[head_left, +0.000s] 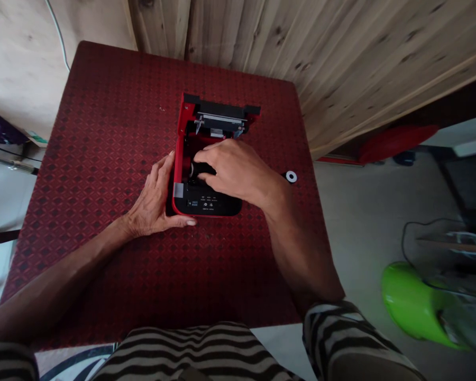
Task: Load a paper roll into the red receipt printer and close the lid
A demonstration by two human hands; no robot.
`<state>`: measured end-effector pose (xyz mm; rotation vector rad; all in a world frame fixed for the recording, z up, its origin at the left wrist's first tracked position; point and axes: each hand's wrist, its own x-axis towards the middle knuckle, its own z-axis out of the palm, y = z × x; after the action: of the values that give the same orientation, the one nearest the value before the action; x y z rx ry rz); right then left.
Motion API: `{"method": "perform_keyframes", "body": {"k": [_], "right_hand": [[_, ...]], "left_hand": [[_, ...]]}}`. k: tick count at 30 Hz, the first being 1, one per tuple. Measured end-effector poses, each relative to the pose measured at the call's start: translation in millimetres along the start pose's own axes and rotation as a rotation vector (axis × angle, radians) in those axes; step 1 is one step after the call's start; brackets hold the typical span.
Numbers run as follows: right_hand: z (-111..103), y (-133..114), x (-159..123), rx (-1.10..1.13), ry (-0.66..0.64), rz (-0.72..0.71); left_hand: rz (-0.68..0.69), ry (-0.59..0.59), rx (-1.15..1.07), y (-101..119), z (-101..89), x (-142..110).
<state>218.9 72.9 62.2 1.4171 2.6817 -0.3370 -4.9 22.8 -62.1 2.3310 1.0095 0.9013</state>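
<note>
Nearest the camera, a striped shirt (198,352) is seen at the edge of the red table (115,280). On the table the machine (222,205) is set with its lid (222,112) raised. Its left side and front corner are braced by the left hand (153,201), thumb and fingers spread. Inside, a dark roll (204,170) is pinched by the partly curled right hand (240,169). A small roll (291,177) lies beside the right wrist. The roll inside seems to be being positioned; a steady machine and careful fingertips are called for.
</note>
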Motion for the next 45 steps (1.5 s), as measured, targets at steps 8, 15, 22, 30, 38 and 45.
{"method": "perform_keyframes", "body": {"k": [8,15,22,30,38,45], "right_hand": [[1.9,6.1,6.7,0.017,-0.001,-0.055],[1.1,-16.6,8.2,-0.102,-0.03,0.103],[-3.2,-29.3,3.8,-0.046,0.091,0.238],[-11.2,-23.4,-45.8,0.077,0.485,0.083],[-18.4,43.6,-115.6,0.78,0.887,0.143],[-3.8,126.4,-86.3,0.864,0.527,0.177]], "left_hand": [[-0.021,0.007,0.019,-0.6,1.2,-0.6],[-0.03,0.007,0.01,0.4,1.6,0.1],[-0.028,-0.006,0.005,2.3,1.3,1.4],[-0.031,-0.01,-0.001,0.6,-0.1,0.3],[-0.046,-0.037,-0.001,3.3,-5.5,1.3],[-0.02,-0.041,0.044,-0.4,-6.4,1.4]]}}
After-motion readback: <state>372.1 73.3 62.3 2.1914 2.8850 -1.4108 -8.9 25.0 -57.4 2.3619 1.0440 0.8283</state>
